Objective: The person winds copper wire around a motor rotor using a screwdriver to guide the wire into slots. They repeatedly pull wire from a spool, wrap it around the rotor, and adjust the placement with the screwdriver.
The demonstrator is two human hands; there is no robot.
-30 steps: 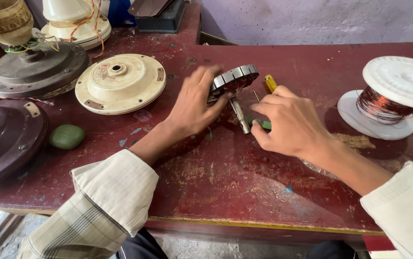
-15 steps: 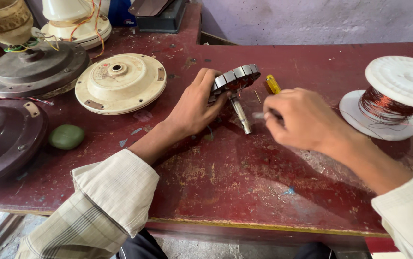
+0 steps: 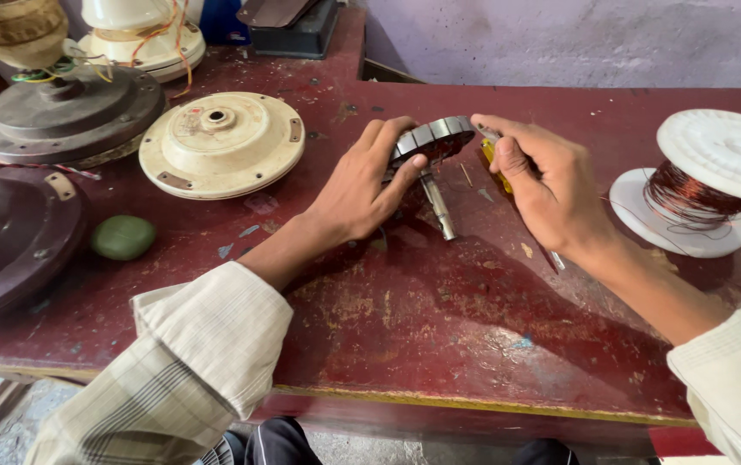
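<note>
Two hands on a motor core at the red bench (image 3: 474,344)

The left hand (image 3: 362,185) gripped the grey slotted core (image 3: 433,138), its shaft (image 3: 437,205) resting on the bench; the right hand (image 3: 542,185), just beside the core, closed its fingers around a yellow-handled tool (image 3: 498,168).
</note>
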